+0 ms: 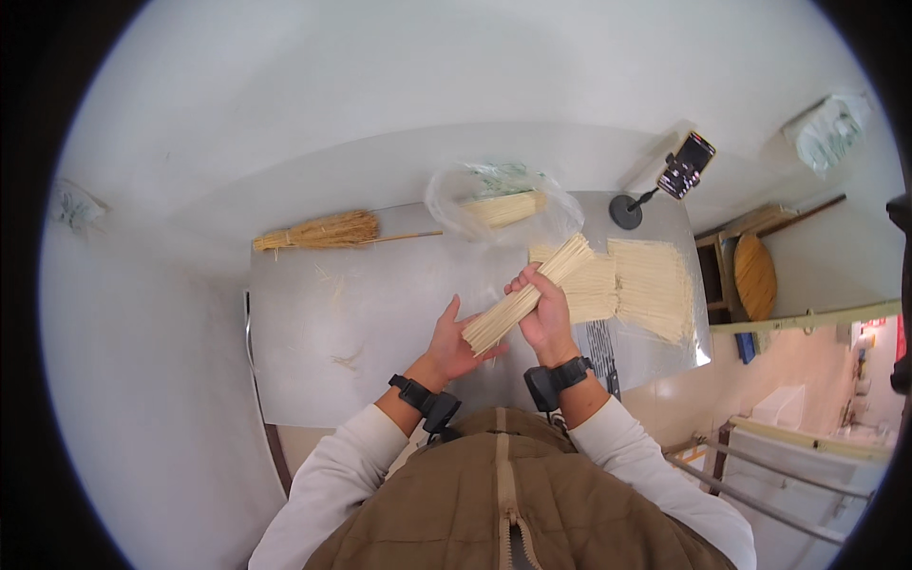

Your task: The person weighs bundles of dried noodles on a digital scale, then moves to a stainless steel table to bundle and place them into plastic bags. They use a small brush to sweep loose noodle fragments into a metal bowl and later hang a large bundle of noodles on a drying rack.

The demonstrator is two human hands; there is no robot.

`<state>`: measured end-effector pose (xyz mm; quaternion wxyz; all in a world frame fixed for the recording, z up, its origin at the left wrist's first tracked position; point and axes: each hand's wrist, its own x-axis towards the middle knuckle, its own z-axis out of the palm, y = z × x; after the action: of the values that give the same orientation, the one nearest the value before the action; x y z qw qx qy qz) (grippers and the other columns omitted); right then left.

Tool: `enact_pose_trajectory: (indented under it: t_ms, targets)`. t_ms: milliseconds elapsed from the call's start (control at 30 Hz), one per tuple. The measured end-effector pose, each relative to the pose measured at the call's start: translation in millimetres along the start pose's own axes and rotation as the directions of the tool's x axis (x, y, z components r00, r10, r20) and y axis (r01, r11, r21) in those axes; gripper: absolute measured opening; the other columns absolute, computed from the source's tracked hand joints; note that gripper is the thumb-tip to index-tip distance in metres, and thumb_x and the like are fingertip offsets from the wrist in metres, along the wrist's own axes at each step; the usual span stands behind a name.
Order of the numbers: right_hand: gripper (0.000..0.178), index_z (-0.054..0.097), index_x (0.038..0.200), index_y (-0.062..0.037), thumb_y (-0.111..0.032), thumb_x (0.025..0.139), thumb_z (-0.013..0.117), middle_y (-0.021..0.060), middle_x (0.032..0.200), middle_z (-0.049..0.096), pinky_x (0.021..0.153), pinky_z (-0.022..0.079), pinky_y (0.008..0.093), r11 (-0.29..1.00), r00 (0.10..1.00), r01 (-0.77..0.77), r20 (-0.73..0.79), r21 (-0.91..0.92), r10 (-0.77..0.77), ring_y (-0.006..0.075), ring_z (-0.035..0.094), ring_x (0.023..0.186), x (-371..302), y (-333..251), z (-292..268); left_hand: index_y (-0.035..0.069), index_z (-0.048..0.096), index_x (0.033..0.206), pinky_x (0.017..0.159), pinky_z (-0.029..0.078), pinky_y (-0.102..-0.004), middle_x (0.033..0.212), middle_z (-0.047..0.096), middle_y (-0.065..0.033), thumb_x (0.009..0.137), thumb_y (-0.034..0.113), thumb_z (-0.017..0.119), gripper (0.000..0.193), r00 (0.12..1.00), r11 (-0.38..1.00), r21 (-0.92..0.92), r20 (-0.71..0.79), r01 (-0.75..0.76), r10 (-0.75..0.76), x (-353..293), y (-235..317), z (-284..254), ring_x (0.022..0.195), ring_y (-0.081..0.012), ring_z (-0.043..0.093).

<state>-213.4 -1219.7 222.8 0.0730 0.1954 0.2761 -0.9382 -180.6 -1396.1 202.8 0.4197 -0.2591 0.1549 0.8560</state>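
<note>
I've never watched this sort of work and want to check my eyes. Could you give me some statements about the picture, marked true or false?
1. The right hand grips a bundle of pale strands. True.
2. The left hand is clenched in a fist. False: it is open, by the bundle's lower end.
3. The straw broom lies at the right end of the table. False: it lies along the back edge, on the left.
4. The clear plastic bag has pale strands in it. True.
5. The phone lies flat on the table. False: it is held up on a stand with a round, dark base.
</note>
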Motion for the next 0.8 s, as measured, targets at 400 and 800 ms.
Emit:
enact_pose_trajectory:
  t_ms: [400, 800]
  targets:
    - [0.017, 0.053, 0.093, -0.0086, 0.005, 0.088, 0.062, 0.006, 0.083, 0.055, 0.095, 0.049, 0.0411, 0.966, 0.984, 0.078, 0.177, -0.245, -0.035, 0.022, 0.057, 0.084, 44.8, -26.5, 71.1, 0.003, 0.062, 0.112, 0.098, 0.052, -0.0435, 0.114, 0.068, -0.0148, 0.104, 0.056, 0.046, 0.056, 0.929, 0.915, -0.209, -0.217, -0.344, 0.3, 59.4, 61.5, 15.2, 0.107, -0.0307, 0.065]
    - [0.032, 0.066, 0.107, -0.003, 0.002, 0.076, 0.073, 0.0147, 0.105, 0.069, 0.089, 0.052, 0.0394, -0.054, 0.73, 0.683, 0.684, -0.729, 0.003, 0.035, 0.065, 0.101, 203.2, -50.8, 21.7, -0.001, 0.049, 0.138, 0.079, 0.051, -0.0315, 0.103, 0.065, -0.008, 0.092, 0.011, 0.07, 0.053, 0.771, 0.675, 0.638, -0.193, -0.371, 0.606, 125.0, 147.2, 3.5, 0.083, -0.0168, 0.063]
